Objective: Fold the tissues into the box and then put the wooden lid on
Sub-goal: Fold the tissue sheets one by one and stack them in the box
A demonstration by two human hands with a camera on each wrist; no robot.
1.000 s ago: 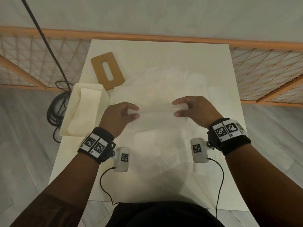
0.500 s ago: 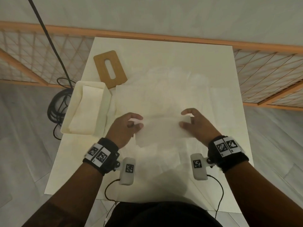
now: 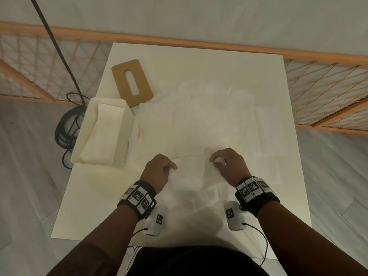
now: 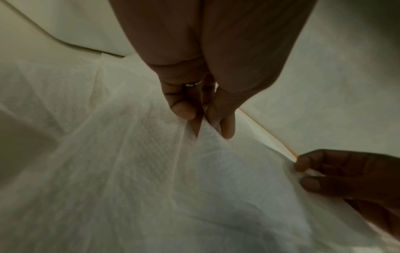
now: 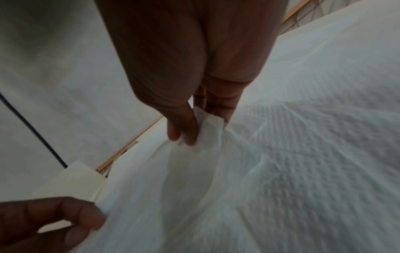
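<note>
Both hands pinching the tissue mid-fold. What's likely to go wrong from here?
1. The tissue is thin and held only by pinches of the left hand and right hand; pulling them apart may tear it or skew the fold.
2. More loose sheets lie underneath, so a drag could bunch or lift them.
3. The box sits at the table's left edge; a nudge while loading could push it off.

Both forearms reach forward side by side, each wrist wrapped in a dark band with a camera slung beneath. The left hand (image 3: pixel 158 170) has thumb and fingers curled together, pinching a tissue (image 3: pixel 194 172) edge. The right hand (image 3: pixel 229 165), just beside it, likewise pinches the same sheet between thumb and curled fingers (image 5: pixel 184 130), knuckles up.
</note>
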